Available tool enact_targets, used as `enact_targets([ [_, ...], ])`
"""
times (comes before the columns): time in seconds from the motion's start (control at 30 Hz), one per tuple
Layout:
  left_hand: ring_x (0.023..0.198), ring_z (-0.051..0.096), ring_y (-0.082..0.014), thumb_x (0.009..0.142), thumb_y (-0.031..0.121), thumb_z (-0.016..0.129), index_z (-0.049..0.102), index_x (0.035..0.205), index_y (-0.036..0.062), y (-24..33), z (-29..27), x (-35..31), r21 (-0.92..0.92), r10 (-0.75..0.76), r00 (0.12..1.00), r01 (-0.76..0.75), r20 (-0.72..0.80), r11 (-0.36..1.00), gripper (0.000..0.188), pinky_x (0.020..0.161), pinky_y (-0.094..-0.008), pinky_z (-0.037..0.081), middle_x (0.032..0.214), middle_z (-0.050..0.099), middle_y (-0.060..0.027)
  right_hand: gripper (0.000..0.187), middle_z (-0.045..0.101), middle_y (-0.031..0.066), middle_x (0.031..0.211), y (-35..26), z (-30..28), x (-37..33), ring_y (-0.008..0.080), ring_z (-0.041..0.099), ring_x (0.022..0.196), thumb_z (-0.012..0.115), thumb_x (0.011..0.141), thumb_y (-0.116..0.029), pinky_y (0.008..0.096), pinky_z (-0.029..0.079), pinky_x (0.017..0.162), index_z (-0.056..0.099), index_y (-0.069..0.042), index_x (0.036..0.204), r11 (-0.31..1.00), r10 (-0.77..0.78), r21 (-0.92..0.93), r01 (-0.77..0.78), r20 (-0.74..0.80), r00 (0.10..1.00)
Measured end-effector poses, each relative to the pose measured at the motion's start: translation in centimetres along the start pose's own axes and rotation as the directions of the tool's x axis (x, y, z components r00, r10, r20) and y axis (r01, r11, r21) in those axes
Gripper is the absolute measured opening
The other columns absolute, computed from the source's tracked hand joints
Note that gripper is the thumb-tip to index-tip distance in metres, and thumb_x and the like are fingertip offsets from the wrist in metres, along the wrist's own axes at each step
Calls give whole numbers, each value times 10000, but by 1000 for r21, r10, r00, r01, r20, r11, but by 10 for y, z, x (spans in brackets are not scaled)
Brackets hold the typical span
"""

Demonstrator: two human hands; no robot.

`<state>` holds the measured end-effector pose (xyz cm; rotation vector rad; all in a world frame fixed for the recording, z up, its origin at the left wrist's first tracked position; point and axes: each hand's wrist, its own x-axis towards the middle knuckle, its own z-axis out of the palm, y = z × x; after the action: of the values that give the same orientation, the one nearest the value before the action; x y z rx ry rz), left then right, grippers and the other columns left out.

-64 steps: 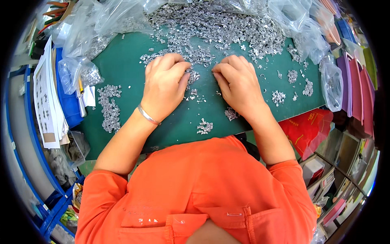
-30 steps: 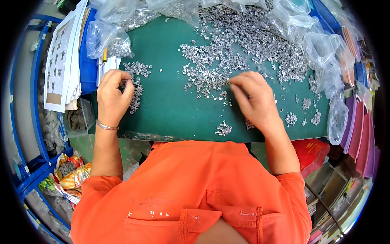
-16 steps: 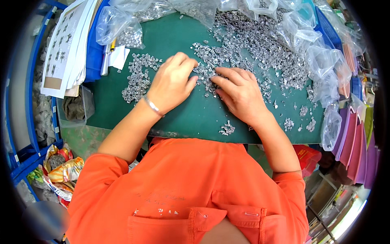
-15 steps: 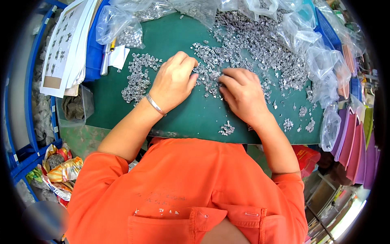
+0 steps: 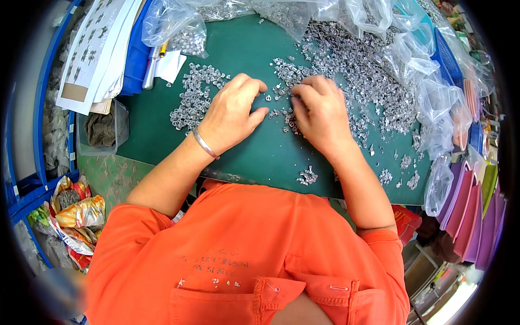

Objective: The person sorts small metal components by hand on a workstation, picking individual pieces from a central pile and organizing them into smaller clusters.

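Observation:
Small silvery metal pieces lie over the green tabletop (image 5: 254, 154). A dense heap of these metal pieces (image 5: 374, 81) spreads across the far right, thinning out toward the middle. My left hand (image 5: 234, 107), with a silver bangle on its wrist, is curved over the table, thumb and index finger apart and nothing seen between them. Beside it lies a smaller pile of the same pieces (image 5: 192, 97). My right hand (image 5: 324, 114) is at the heap's near-left edge, fingers bent and tips close together. Whatever those fingertips hold is hidden. Loose pieces lie between the two hands.
Clear plastic bags (image 5: 173, 30) line the far side, some with metal parts inside. A blue tray (image 5: 135, 67) with papers stands at the left, near a clear tub (image 5: 116, 130) holding a dark cloth. A small cluster (image 5: 307, 176) lies by the front edge.
The view has shifted slightly. My right hand has drawn a little away from my left, and fewer loose pieces lie between them. The gap between my left thumb and index finger remains.

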<state>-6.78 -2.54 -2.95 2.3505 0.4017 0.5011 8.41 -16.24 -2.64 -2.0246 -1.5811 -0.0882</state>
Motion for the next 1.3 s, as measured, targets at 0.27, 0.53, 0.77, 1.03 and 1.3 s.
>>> enact_targets([
  [0.27,708,626,-205,801,-29,683,635,909,6,-4,5,6,-86,39,998,-43,-40,995,124,664,-296,504,838,597,-107,100,619,65,918,7,-21,-26,276,565,832,671,790,-31,384,433,754,662,-65,883,992,94,87,-87,-76,993],
  [0.53,993,679,-240,932,-5,563,625,1080,-60,4,-8,0,-829,-402,826,509,394,233,169,867,-320,554,1106,668,-176,163,614,45,967,-21,-7,-22,257,571,882,681,779,-59,385,426,753,661,-80,939,993,-22,119,14,63,998],
  [0.77,1036,667,-254,927,7,570,640,1104,-73,-1,-5,-8,-864,-422,794,502,438,48,206,861,-308,558,1114,667,-191,149,619,45,929,-6,-13,-29,258,569,855,679,780,-25,378,431,749,665,-74,920,998,32,59,-29,-44,999],
  [1.03,744,635,-143,811,-31,665,706,907,3,-22,-48,-17,229,-69,993,89,-96,969,110,677,-248,510,943,663,-69,153,627,59,923,-4,-29,-54,266,576,831,676,789,-12,376,431,739,666,-67,932,989,114,97,-110,-31,993],
  [1.3,862,611,-279,741,-7,716,665,910,13,22,-4,-14,-63,194,979,-190,59,980,178,776,-347,489,923,632,-109,116,610,51,891,-13,-20,-49,263,556,818,677,789,-40,376,424,718,646,-64,898,991,19,135,-26,48,999],
])
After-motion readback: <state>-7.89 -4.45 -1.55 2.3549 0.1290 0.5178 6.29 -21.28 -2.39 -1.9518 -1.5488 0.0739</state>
